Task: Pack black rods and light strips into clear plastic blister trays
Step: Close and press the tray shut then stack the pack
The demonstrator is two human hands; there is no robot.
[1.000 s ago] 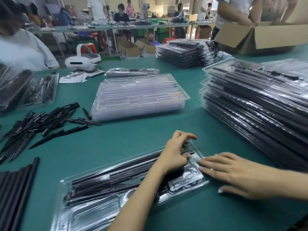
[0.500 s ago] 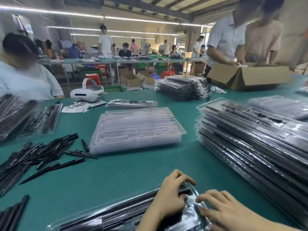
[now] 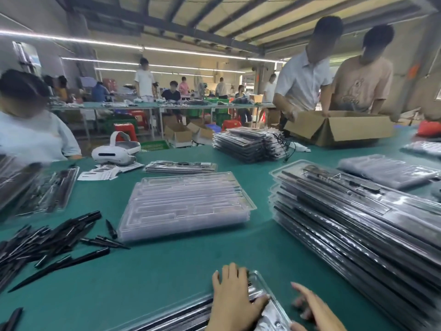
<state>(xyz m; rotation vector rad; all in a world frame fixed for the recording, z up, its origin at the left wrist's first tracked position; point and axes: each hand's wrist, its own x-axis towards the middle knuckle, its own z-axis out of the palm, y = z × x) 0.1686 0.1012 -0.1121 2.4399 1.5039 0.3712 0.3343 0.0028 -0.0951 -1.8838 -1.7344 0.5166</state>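
Observation:
A clear blister tray [image 3: 267, 297] holding black rods [image 3: 181, 316] lies at the bottom edge of the green table. My left hand [image 3: 233, 299] rests flat on the tray's right end, fingers spread and straight. My right hand [image 3: 315, 309] hovers just right of that tray, fingers loosely extended, holding nothing. A stack of empty clear trays [image 3: 186, 204] sits in the middle of the table. Loose black spikes and rods [image 3: 47, 242] lie in a pile at the left.
A tall stack of filled trays [image 3: 358, 225] stands at the right. More filled stacks [image 3: 248, 144] and a cardboard box [image 3: 338, 127] sit at the far side, with two people at the box. A white headset [image 3: 114, 151] and another worker are at the left.
The camera has tilted upward, so the near tray has slid to the frame's bottom. My left hand has flattened from curled fingers to spread ones. My right hand has lifted slightly off the tray's end.

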